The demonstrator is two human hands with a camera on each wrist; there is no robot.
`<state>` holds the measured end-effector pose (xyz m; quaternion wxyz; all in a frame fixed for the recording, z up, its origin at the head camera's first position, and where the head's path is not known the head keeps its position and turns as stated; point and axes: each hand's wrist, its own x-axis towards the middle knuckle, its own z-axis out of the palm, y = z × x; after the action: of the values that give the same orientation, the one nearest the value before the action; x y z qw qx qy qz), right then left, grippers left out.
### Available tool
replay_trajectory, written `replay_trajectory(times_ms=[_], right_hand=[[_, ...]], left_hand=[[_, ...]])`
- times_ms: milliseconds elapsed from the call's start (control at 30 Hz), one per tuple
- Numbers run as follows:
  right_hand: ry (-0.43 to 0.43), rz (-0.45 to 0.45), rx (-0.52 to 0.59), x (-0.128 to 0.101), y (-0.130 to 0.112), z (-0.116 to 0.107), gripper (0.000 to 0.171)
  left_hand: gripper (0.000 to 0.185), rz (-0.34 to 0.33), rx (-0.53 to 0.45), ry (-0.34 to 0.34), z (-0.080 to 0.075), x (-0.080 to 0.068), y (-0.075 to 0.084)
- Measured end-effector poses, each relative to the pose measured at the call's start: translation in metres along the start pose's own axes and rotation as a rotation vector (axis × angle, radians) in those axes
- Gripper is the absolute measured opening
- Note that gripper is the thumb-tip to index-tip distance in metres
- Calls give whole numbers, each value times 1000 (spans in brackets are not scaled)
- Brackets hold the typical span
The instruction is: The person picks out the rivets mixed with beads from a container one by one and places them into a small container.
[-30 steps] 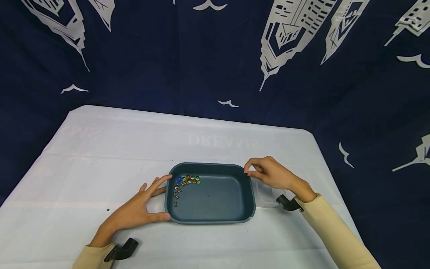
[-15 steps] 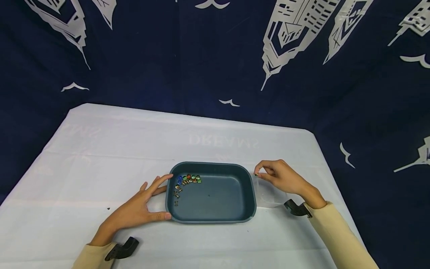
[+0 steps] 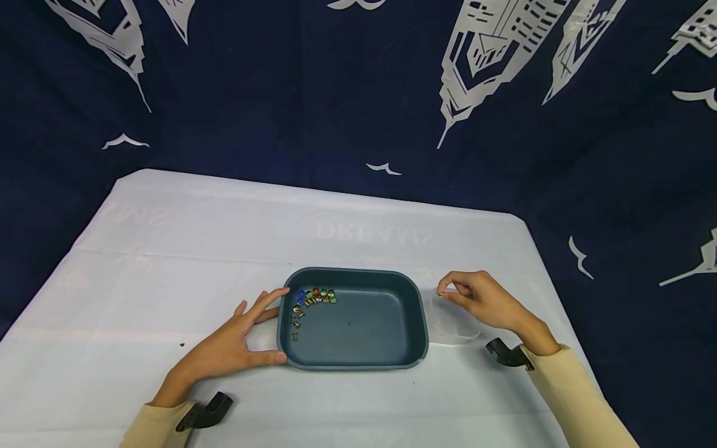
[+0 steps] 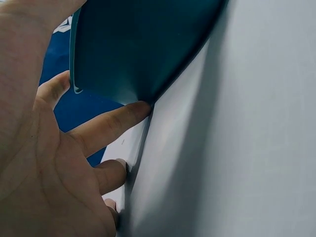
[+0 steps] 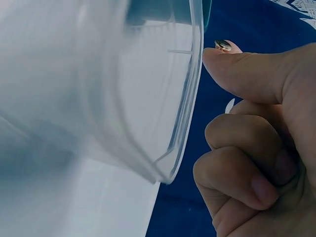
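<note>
A blue-grey tray [image 3: 370,333] sits on the white cloth. Along its left end my left hand [image 3: 226,348] is spread, index fingertip and thumb touching the rim; the left wrist view shows another finger [image 4: 111,126] low against the tray's outer wall. Over a clear plastic container [image 3: 454,323] right of the tray, my right hand [image 3: 486,303] pinches a small shiny brass-coloured piece [image 5: 223,46] between thumb and index finger, mostly hidden by the thumb. Its other fingers [image 5: 242,131] are curled. Inside the tray's left part lie several brass rivet-like pieces [image 3: 294,320] and coloured glass beads [image 3: 323,293].
A small dark speck [image 3: 182,345] lies on the white cloth [image 3: 185,230] left of the tray. Behind the table hangs a dark blue cloth [image 3: 280,93] with white building and bird prints. Black wrist cameras [image 3: 205,412] jut from both sleeves.
My right hand has moved right, from the tray's upper right corner to over the clear container, still pinching the small brass-coloured piece. My left hand has stayed at the tray's left end.
</note>
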<state>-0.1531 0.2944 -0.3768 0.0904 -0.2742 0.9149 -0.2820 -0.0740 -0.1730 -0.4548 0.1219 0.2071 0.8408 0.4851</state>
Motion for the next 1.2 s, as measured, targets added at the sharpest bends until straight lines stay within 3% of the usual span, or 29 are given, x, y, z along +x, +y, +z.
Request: replay_trajectory(times_ms=[700,1200], right_hand=[[22,9,-4,-6,3,-5,12],[13,-25,-4,5,-3,-3,16]], left_hand=[[102,0,11,-2,0,0,1],[102,-11,-3,0,0,0,1]])
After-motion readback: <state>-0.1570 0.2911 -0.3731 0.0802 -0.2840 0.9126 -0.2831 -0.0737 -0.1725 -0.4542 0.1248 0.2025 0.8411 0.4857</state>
